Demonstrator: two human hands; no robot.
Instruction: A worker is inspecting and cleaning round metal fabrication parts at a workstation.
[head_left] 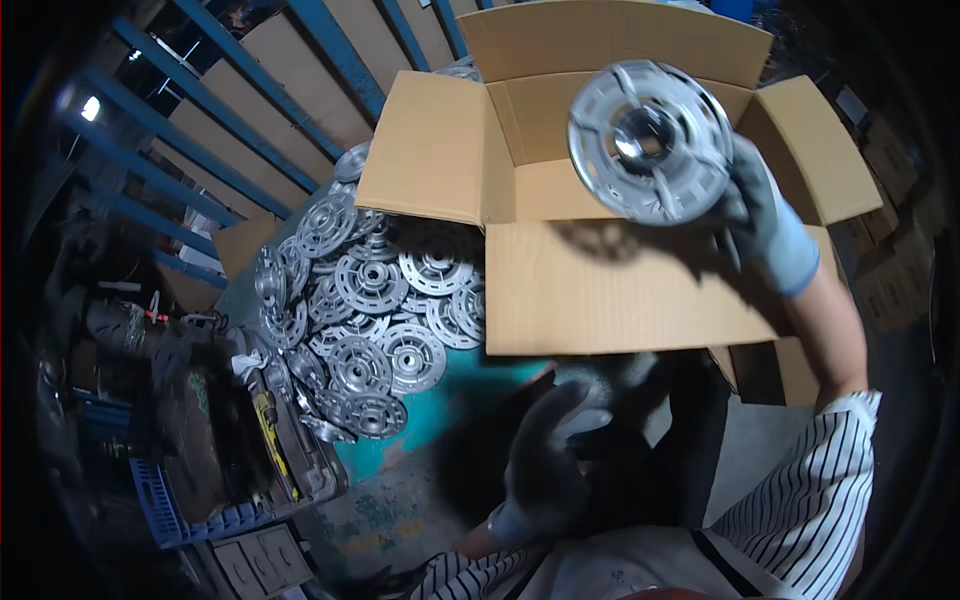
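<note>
A one-sided hold leaves room for a slip

The gloved right hand (755,200) grips a slotted metal flange disc (648,140) by its right edge, above the open carton (530,120). The gloved left hand (545,460) looks empty, thumb and fingers loosely apart, below the front flap (620,300). Held at one edge only, the disc could twist free under its own weight or catch a flap. The loosely heaped discs (372,285) on the green worktop (460,385) might slide if one were pulled from low down.

Lettering: none legible; faint marks on cartons (893,285) to the right of the right hand (754,205) are too small to read.
</note>
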